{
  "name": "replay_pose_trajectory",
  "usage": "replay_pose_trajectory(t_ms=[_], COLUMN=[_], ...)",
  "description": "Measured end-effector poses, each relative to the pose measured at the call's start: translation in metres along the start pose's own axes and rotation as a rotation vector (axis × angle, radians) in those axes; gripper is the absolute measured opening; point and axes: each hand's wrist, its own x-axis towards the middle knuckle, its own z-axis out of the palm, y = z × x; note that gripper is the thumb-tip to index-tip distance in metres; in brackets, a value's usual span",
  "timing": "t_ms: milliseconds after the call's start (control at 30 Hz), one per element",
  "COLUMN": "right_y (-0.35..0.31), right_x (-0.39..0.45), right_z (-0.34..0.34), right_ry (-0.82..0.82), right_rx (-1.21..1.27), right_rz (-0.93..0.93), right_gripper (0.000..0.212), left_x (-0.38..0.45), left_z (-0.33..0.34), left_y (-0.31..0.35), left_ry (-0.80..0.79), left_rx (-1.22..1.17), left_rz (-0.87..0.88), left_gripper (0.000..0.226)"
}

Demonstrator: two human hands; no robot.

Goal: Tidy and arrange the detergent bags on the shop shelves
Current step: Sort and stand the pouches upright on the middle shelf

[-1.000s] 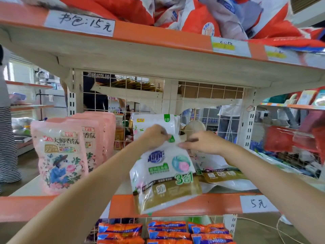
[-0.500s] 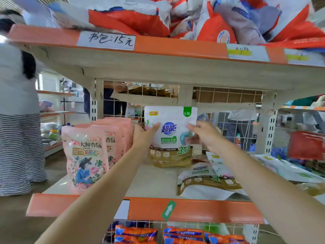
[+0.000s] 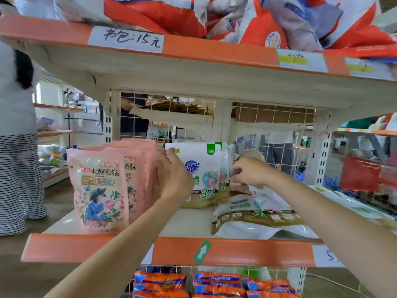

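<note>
At frame centre the left hand (image 3: 174, 175) gripped the upright white bag (image 3: 204, 168); the right hand (image 3: 249, 172), fingers curled, seemingly held nothing. Squaring it beside the pink bags (image 3: 98, 190) would likely need both edges steadied.

The upright detergent bag (image 3: 203, 168) is white with a green top tab, blue lettering and a gold-brown lower band. The pink pouches (image 3: 98, 190) beside it carry a floral print with a blue-dressed figure. The shelf edge (image 3: 236, 251) is orange with a green arrow sticker (image 3: 202, 252). Packets below (image 3: 217, 282) are orange and blue. A bystander's skirt (image 3: 19, 181) is black-and-white striped.
</note>
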Motion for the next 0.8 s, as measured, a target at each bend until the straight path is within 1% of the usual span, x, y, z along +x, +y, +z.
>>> replay_pose_trajectory(t_ms=[67, 133, 167, 200, 267, 300, 333, 367, 400, 533, 600, 667, 700, 767, 800], right_y=[0.008, 0.017, 0.022, 0.026, 0.032, 0.035, 0.035, 0.035, 0.034, 0.034, 0.034, 0.035, 0.036, 0.038, 0.040], right_x=[-0.011, -0.021, -0.025, -0.028, -0.034, -0.035, -0.038, -0.039, -0.040, -0.039, -0.038, -0.039, -0.040, -0.042, -0.042], right_z=[-0.007, -0.010, -0.011, -0.010, -0.006, -0.002, 0.001, 0.003, 0.004, 0.007, 0.008, 0.007, 0.005, -0.001, -0.005], right_ry=[0.001, -0.074, -0.129, -0.185, -0.272, -0.290, -0.288, -0.280, -0.265, -0.208, -0.163, -0.114, -0.090, -0.063, -0.059], right_rx=[-0.111, -0.218, -0.258, -0.300, -0.379, -0.391, -0.375, -0.351, -0.337, -0.393, -0.412, -0.439, -0.459, -0.463, -0.445], right_rz=[0.019, 0.063, 0.087, 0.108, 0.160, 0.188, 0.209, 0.229, 0.227, 0.193, 0.167, 0.168, 0.173, 0.199, 0.219], right_gripper=[0.019, 0.023, 0.030, 0.038, 0.052, 0.060, 0.067, 0.071, 0.070, 0.039, 0.030, 0.031, 0.032, 0.037, 0.042], left_x=[-0.010, -0.015, -0.018, -0.020, -0.025, -0.027, -0.030, -0.032, -0.034, -0.032, -0.029, -0.028, -0.029, -0.034, -0.037], left_z=[-0.001, 0.000, 0.001, 0.003, 0.011, 0.018, 0.021, 0.023, 0.024, 0.029, 0.030, 0.030, 0.031, 0.034, 0.037], left_y=[0.010, 0.016, 0.021, 0.023, 0.024, 0.024, 0.024, 0.026, 0.027, 0.036, 0.037, 0.036, 0.037, 0.042, 0.046], left_ry=[-0.016, -0.161, -0.277, -0.433, -0.727, -0.824, -0.870, -0.889, -0.894, -0.953, -0.971, -0.976, -0.985, -1.026, -1.041], left_rx=[0.089, 0.191, 0.219, 0.247, 0.353, 0.406, 0.438, 0.416, 0.354, 0.063, -0.050, -0.123, -0.188, -0.375, -0.485], left_rz=[0.167, 0.252, 0.252, 0.226, 0.174, 0.162, 0.170, 0.147, 0.096, -0.181, -0.326, -0.410, -0.455, -0.564, -0.601], left_gripper=[0.048, 0.030, 0.024, 0.024, 0.034, 0.037, 0.038, 0.035, 0.031, 0.022, 0.025, 0.032, 0.031, 0.026, 0.025])
